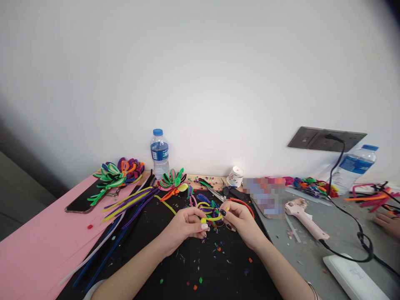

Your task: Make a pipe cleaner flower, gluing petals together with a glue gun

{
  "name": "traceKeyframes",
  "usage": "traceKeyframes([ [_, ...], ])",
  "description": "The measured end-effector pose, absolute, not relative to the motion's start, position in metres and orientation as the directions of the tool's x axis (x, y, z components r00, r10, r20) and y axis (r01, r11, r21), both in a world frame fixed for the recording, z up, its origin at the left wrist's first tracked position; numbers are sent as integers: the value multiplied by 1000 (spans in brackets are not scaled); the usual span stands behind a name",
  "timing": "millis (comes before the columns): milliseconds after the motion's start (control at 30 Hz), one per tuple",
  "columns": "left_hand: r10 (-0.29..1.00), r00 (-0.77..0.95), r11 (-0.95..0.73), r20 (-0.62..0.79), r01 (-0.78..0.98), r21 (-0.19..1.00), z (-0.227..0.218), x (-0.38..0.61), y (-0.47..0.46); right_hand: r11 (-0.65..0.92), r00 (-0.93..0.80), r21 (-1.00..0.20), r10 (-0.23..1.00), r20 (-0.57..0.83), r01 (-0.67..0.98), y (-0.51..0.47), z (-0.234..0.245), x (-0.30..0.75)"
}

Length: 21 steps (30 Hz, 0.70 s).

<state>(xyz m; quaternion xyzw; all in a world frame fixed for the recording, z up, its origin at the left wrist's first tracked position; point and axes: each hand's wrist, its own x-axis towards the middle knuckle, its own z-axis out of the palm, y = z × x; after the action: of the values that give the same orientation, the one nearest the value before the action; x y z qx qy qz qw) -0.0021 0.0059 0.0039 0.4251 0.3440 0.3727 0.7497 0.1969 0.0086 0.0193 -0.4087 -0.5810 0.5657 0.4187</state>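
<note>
"Hands?"
"Left hand (187, 225) and right hand (239, 218) each pinch one yellow pipe cleaner (214, 218), over the black mat (231, 279)."
"Room?"
"I have it on the near side, among flat scraps (200, 280); coiled stems (203, 199) crowd the far side."
"Hard to see?"
"Fingertips cover parts of the strip. A co-worker's hand (387, 225), right, is cut off; I can't read the pixelated patch (265, 198)."
"Count?"
"Two bottles (159, 154), one cup (235, 177), one glue gun (308, 223)."
</note>
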Motion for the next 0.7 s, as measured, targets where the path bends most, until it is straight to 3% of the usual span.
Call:
traceKeyframes([
  [700, 688, 675, 462, -266, -125, 878, 12, -12, 10, 52, -411, -997, 911, 24, 58, 11, 24, 206],
])
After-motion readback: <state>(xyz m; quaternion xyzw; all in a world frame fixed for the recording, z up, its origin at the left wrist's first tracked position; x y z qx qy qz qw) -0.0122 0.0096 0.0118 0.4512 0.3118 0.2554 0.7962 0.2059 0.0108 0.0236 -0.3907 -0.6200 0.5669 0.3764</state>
